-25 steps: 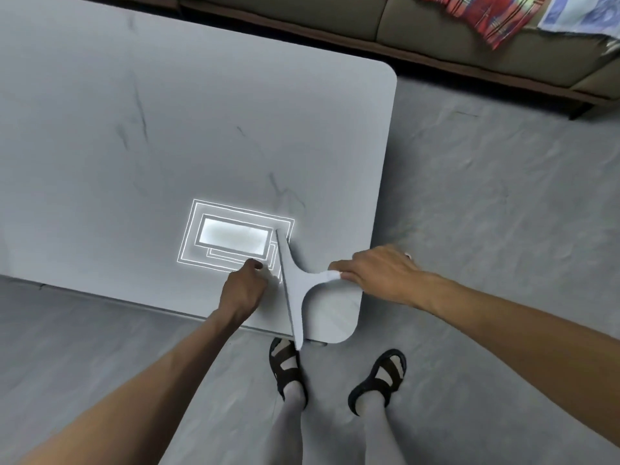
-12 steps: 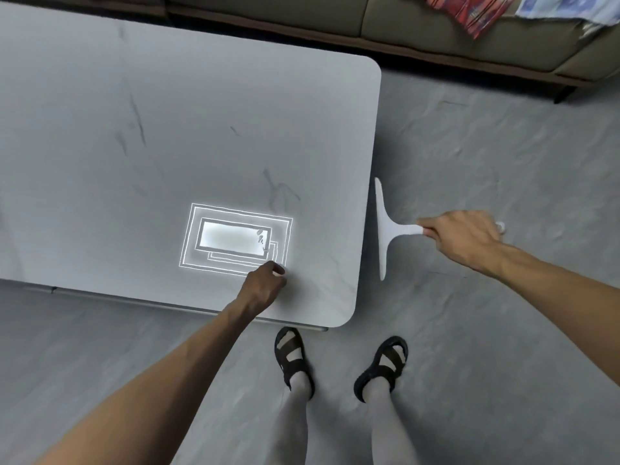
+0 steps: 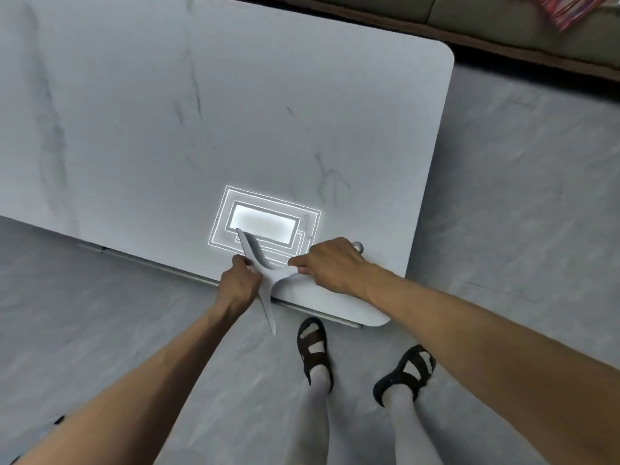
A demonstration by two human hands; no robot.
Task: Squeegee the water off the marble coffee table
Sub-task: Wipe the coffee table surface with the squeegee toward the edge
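Your right hand (image 3: 332, 263) wraps the handle of the white plastic T-shaped squeegee (image 3: 268, 310), hiding all of it but the looped tail. Your left hand (image 3: 240, 283) meets the blade's middle, and whether its fingers pinch or merely touch cannot be told. The pale grey veined marble coffee table (image 3: 302, 112) runs off the top and left edges. Any water on its top is too faint to make out. The olive fabric sofa (image 3: 503, 15) and red checked cloth (image 3: 570, 8) are clipped by the top edge. A dark shape (image 3: 58, 420) at lower left is too small to identify.
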